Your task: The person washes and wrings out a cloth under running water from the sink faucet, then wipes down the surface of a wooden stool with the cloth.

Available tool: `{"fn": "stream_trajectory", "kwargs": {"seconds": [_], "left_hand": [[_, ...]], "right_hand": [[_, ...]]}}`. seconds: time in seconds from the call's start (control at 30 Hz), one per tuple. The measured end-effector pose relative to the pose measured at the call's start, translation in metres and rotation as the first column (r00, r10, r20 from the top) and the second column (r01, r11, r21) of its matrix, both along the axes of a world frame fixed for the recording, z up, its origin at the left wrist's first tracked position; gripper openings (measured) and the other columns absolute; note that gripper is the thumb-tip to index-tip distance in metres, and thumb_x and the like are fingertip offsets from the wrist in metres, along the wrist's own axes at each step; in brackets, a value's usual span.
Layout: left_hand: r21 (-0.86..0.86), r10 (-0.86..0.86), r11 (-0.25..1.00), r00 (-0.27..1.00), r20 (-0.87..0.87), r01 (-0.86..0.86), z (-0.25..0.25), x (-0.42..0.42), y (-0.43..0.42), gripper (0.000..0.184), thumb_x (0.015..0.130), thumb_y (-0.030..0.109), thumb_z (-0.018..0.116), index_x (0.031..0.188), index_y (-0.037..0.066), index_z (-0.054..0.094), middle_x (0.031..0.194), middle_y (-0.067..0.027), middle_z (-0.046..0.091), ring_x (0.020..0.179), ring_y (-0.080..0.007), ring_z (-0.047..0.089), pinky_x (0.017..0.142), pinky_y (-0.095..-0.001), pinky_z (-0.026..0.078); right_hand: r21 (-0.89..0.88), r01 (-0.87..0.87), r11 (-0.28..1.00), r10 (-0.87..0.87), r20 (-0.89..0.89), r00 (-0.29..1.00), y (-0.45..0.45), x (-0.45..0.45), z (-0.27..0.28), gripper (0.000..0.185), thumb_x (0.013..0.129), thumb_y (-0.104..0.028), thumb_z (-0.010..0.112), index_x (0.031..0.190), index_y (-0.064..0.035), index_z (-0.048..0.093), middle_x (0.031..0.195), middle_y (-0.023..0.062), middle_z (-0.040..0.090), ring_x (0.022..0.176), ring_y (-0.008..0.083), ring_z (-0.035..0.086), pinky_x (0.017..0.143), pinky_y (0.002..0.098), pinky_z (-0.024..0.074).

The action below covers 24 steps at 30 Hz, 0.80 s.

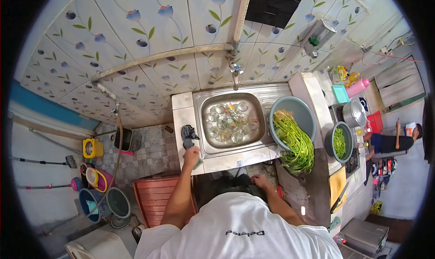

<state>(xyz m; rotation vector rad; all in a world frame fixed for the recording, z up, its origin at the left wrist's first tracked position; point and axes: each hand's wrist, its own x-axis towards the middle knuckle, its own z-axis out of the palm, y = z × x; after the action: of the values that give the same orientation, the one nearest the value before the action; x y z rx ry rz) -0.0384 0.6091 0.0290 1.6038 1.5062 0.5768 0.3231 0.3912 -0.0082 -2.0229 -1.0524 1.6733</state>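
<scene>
My left hand [192, 156] is at the tiled ledge left of the sink, its fingers closed on a green scouring pad [198, 164] that shows only in part. Just beyond it lies a crumpled black plastic bag [189, 134]. Several clear drinking glasses [225, 122] stand and lie in the steel sink [197, 106], under the tap [235, 76]. Low in front of my body, by the dark clothing, my right hand [261, 182] hangs with loosely bent fingers and nothing visible in them.
Right of the sink, a grey basin [306, 106] holds long leafy greens [297, 145] that spill over its rim. Another basin [331, 155] holds cut greens beside a metal pot [354, 114]. A knife [339, 199] lies near a cutting board [336, 186]. Another person [394, 142] is at far right.
</scene>
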Motion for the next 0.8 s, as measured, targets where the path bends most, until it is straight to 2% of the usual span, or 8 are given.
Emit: {"fn": "stream_trajectory", "kwargs": {"seconds": [0.03, 0.13, 0.27, 0.33, 0.43, 0.57, 0.73, 0.8], "left_hand": [[-0.002, -0.007, 1.0, 1.0, 0.004, 0.007, 0.009, 0.001, 0.008, 0.012, 0.076, 0.007, 0.053, 0.084, 0.008, 0.062, 0.086, -0.0131, 0.063, 0.079, -0.0276, 0.06, 0.067, -0.0364, 0.048], [0.165, 0.108, 0.986, 0.863, -0.494, -0.029, 0.028, 0.006, 0.025, 0.024, 0.069, 0.009, 0.059, 0.093, 0.012, 0.062, 0.102, -0.0198, 0.055, 0.099, -0.034, 0.051, 0.084, -0.042, 0.043], [0.011, 0.031, 0.999, 0.835, -0.549, -0.03, 0.004, 0.003, 0.034, 0.028, 0.07, 0.009, 0.06, 0.097, 0.015, 0.061, 0.11, -0.0196, 0.048, 0.105, -0.0366, 0.046, 0.088, -0.0446, 0.04], [-0.015, 0.019, 0.999, 0.833, -0.553, -0.033, 0.005, 0.003, 0.038, 0.027, 0.07, 0.009, 0.06, 0.096, 0.013, 0.06, 0.109, -0.02, 0.049, 0.103, -0.0373, 0.046, 0.087, -0.0446, 0.041], [-0.068, 0.001, 0.997, 0.829, -0.559, -0.047, 0.002, 0.004, 0.043, 0.025, 0.07, 0.007, 0.059, 0.094, 0.01, 0.058, 0.106, -0.0209, 0.049, 0.1, -0.0387, 0.048, 0.085, -0.0445, 0.042], [-0.001, 0.02, 1.0, 0.807, -0.59, -0.025, -0.022, 0.004, 0.053, 0.017, 0.069, 0.005, 0.059, 0.085, 0.006, 0.054, 0.094, -0.0203, 0.053, 0.095, -0.0375, 0.051, 0.078, -0.0432, 0.043], [0.1, 0.146, 0.988, 0.942, -0.301, -0.121, 0.003, 0.02, 0.07, 0.01, 0.071, 0.002, 0.055, 0.079, 0.005, 0.049, 0.07, -0.0157, 0.051, 0.077, -0.0357, 0.054, 0.068, -0.0418, 0.043], [0.191, 0.235, 0.96, 0.962, -0.141, -0.206, 0.02, 0.038, 0.077, 0.005, 0.074, 0.005, 0.051, 0.077, 0.004, 0.047, 0.06, -0.013, 0.046, 0.067, -0.0338, 0.054, 0.064, -0.0416, 0.042]], "right_hand": [[0.016, 0.026, 1.0, -0.026, -0.005, 1.0, -0.001, 0.002, -0.001, 0.029, 0.085, -0.013, 0.044, 0.107, 0.0026, 0.057, 0.085, 0.0113, 0.065, 0.065, 0.0185, 0.061, 0.06, 0.0292, 0.0494], [0.002, 0.176, 0.984, -0.175, -0.077, 0.982, 0.008, 0.004, 0.012, 0.029, 0.085, -0.013, 0.044, 0.105, 0.0025, 0.058, 0.084, 0.0114, 0.065, 0.068, 0.0178, 0.061, 0.062, 0.0287, 0.0496], [-0.054, 0.235, 0.97, -0.237, -0.039, 0.971, 0.022, 0.004, 0.037, 0.028, 0.083, -0.012, 0.045, 0.1, 0.0033, 0.061, 0.08, 0.012, 0.065, 0.069, 0.018, 0.061, 0.062, 0.0298, 0.0492], [-0.078, 0.224, 0.971, -0.225, -0.004, 0.974, 0.026, 0.009, 0.035, 0.027, 0.083, -0.012, 0.046, 0.098, 0.0037, 0.062, 0.079, 0.0122, 0.065, 0.068, 0.0183, 0.061, 0.062, 0.0304, 0.049], [-0.041, 0.003, 0.999, 0.002, 0.126, 0.992, 0.024, 0.023, 0.03, 0.029, 0.083, -0.015, 0.047, 0.099, 0.0033, 0.062, 0.079, 0.014, 0.065, 0.069, 0.0196, 0.062, 0.061, 0.0316, 0.0492], [-0.058, 0.001, 0.998, 0.002, 0.05, 0.999, 0.028, 0.041, 0.018, 0.031, 0.082, -0.018, 0.048, 0.102, 0.0006, 0.062, 0.082, 0.0116, 0.065, 0.071, 0.0186, 0.061, 0.064, 0.0303, 0.0491], [-0.115, -0.048, 0.992, 0.053, 0.038, 0.998, 0.047, 0.053, 0.015, 0.032, 0.081, -0.022, 0.049, 0.1, -0.0001, 0.063, 0.083, 0.0107, 0.066, 0.07, 0.0185, 0.061, 0.065, 0.0307, 0.049], [-0.116, -0.304, 0.946, 0.318, 0.142, 0.937, 0.062, 0.057, 0.018, 0.034, 0.082, -0.026, 0.049, 0.097, 0.0004, 0.064, 0.083, 0.0103, 0.065, 0.071, 0.019, 0.061, 0.066, 0.0317, 0.0489]]}}
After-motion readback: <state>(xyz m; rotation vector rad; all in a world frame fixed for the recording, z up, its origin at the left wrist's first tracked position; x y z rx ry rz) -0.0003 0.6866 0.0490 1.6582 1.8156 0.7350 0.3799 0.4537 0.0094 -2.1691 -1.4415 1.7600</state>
